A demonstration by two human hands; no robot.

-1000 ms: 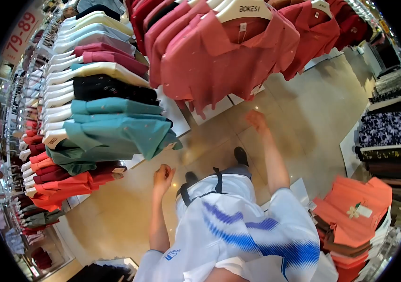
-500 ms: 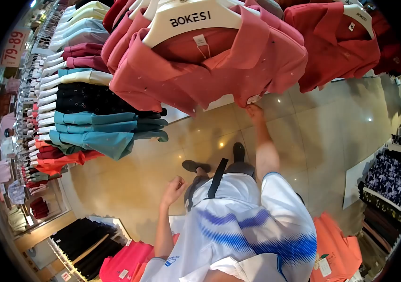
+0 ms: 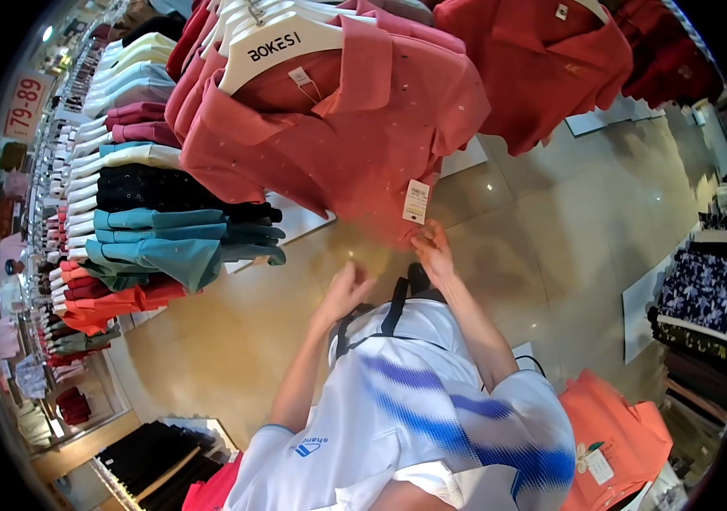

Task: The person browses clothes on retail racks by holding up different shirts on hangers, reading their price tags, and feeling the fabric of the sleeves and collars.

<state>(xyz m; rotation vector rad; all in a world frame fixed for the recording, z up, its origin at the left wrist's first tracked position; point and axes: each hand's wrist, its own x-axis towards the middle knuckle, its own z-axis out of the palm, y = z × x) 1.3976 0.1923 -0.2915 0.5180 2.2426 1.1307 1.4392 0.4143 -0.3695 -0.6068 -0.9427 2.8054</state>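
A coral-pink collared shirt (image 3: 355, 128) hangs at the front of a rack on a white hanger (image 3: 282, 49) lettered BOKESI. My right hand (image 3: 435, 255) pinches the shirt's lower hem, drawing the cloth toward me. Just above those fingers, a white price tag (image 3: 416, 202) shows against the fabric. My left hand (image 3: 345, 292) is raised to the left of the hem, apart from it, with loosely bent fingers and nothing visible in them.
Teal shirts (image 3: 159, 247) and other hanging clothes line the left rack. A red shirt (image 3: 542, 68) hangs at upper right. Folded patterned garments (image 3: 708, 294) lie on the right. An orange garment (image 3: 614, 434) and dark folded clothes (image 3: 146, 451) are near me. Tiled floor (image 3: 559, 247) lies between.
My right hand has pulled the hem closer to me, and the price tag now faces up. My left hand has risen toward the shirt. The view has shifted, moving the shirt leftward.
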